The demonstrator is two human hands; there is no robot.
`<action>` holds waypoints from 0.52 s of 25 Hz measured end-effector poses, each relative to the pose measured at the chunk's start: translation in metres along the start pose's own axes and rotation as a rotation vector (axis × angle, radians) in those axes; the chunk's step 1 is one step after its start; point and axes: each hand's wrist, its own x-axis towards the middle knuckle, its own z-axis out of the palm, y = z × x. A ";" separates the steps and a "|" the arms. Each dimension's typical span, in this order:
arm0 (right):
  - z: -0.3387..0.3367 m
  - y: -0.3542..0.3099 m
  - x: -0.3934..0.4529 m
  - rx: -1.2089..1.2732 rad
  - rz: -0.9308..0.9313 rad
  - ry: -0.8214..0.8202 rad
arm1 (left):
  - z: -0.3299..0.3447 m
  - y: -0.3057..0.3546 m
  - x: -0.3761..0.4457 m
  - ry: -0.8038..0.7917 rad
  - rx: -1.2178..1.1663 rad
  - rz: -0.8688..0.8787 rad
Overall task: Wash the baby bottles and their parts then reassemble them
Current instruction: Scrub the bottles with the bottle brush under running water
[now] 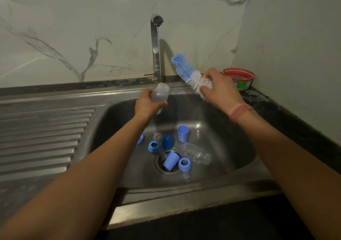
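My left hand [147, 104] grips a clear baby bottle [160, 93] over the steel sink [230, 129], under the tap [156, 46], where a thin stream of water falls. My right hand [218, 90] holds a blue and white bottle brush [186, 73] by its lower end, bristles pointing up and left, apart from the bottle. On the sink floor lie another clear bottle [196, 153], two blue collar rings [153, 146] [184, 164], blue caps [183, 133] [170, 161], a dark blue dome cap [168, 141] and clear teats [157, 135].
A ribbed steel draining board [42, 138] stretches left of the basin. A red tub of dish soap [239, 78] stands on the dark counter at the back right corner. Marble wall tiles rise behind. The drain [166, 167] sits mid-basin under the parts.
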 end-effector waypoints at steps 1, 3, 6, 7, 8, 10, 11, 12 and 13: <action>0.000 0.000 0.000 0.000 -0.001 -0.003 | 0.000 0.000 0.001 0.006 0.000 -0.005; 0.001 0.000 0.000 0.002 -0.001 -0.006 | 0.001 0.001 0.002 0.015 0.002 -0.012; 0.001 0.001 0.000 0.001 -0.006 -0.001 | 0.004 0.001 0.002 0.017 0.010 -0.043; 0.002 0.002 0.001 0.002 -0.008 0.004 | 0.004 0.000 0.001 0.015 0.023 -0.049; 0.002 0.002 0.001 0.004 -0.010 0.009 | 0.005 0.000 0.001 0.014 0.034 -0.049; 0.002 0.002 0.002 0.004 -0.017 0.018 | 0.004 0.000 0.002 0.014 0.050 -0.039; 0.002 0.002 0.002 0.002 -0.019 0.021 | 0.004 0.000 0.002 0.014 0.046 -0.042; 0.002 0.002 0.002 0.001 -0.021 0.022 | 0.005 0.001 0.002 0.013 0.043 -0.043; 0.002 0.002 0.002 0.004 -0.020 0.022 | 0.005 0.001 0.002 0.008 0.038 -0.048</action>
